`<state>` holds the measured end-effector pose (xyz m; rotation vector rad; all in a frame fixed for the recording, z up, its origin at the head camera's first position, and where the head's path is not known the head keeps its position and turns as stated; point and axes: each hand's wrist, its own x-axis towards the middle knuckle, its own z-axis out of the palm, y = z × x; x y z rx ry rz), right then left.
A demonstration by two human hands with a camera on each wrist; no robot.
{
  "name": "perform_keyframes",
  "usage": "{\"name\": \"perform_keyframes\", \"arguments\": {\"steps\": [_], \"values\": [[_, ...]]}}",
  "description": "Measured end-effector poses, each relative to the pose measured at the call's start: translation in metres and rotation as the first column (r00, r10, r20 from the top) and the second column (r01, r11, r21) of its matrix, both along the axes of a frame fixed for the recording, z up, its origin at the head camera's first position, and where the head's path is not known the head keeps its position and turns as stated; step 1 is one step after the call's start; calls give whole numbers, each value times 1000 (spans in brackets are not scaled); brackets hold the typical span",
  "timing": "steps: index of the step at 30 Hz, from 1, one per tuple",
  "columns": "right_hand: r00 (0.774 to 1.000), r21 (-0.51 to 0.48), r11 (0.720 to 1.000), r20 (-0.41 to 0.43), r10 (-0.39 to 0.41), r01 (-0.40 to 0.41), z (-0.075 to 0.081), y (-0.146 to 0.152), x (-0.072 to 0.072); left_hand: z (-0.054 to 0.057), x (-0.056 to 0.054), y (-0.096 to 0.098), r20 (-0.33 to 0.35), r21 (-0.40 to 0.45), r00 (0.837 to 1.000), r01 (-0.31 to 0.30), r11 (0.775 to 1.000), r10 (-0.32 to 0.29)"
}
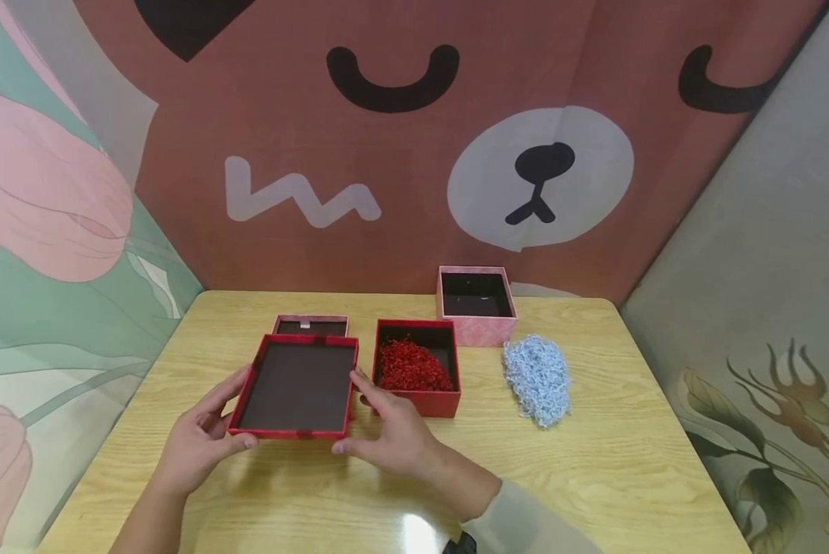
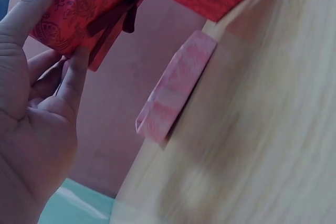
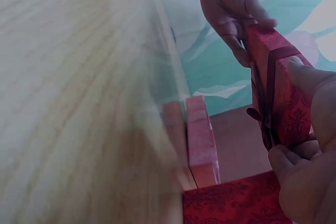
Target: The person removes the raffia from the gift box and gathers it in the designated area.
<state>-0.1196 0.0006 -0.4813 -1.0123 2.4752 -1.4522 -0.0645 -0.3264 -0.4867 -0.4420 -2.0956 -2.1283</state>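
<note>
Between both hands a red box lid [image 1: 296, 386] is held up over the table, its dark inside facing the head camera. My left hand [image 1: 202, 435] grips its left edge, thumb at the near corner. On the opposite edge, my right hand [image 1: 393, 431] pinches it between thumb and fingers. Both wrist views show the lid's patterned red outside with a dark red ribbon bow [image 2: 118, 11]. Just right of the lid stands a red box [image 1: 424, 404], open at the top, with shredded red paper [image 1: 412, 365] inside.
Behind the held lid lies a pink lid [image 1: 312, 326], dark inside up. A pink box [image 1: 483, 331] with a dark interior stands at the back, behind the red box. To the right, a clump of light blue shredded paper [image 1: 537, 378] lies on the wooden table [image 1: 594, 462].
</note>
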Motion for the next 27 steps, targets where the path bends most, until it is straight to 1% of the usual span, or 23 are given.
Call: {"name": "perform_keyframes", "arguments": {"steps": [4,7,11,17,19,22,27], "values": [[999,33,999,47,-1,0,-3,-7,5,-5,4,-8,19,-36,1000,2,999,-2],[997,81,997,71,-5,-1,-7,-12,8,-8,8,-12,38,-52,999,-11,999,13],[996,140,990,87,8,-20,-14,-19,12,-12,14,-18,104,-85,994,-36,996,45],[996,205,978,88,7,-25,-21,-25,14,-20,21,-24,196,-219,974,-74,973,118],[997,221,975,81,12,-30,-23,-27,15,-23,24,-26,227,-233,966,-72,970,127],[997,223,974,66,31,-45,-26,-30,17,-27,29,-27,264,-228,956,-67,971,128],[998,243,968,34,51,-57,-29,-33,20,-29,36,-28,309,-258,938,-78,963,159]]}}
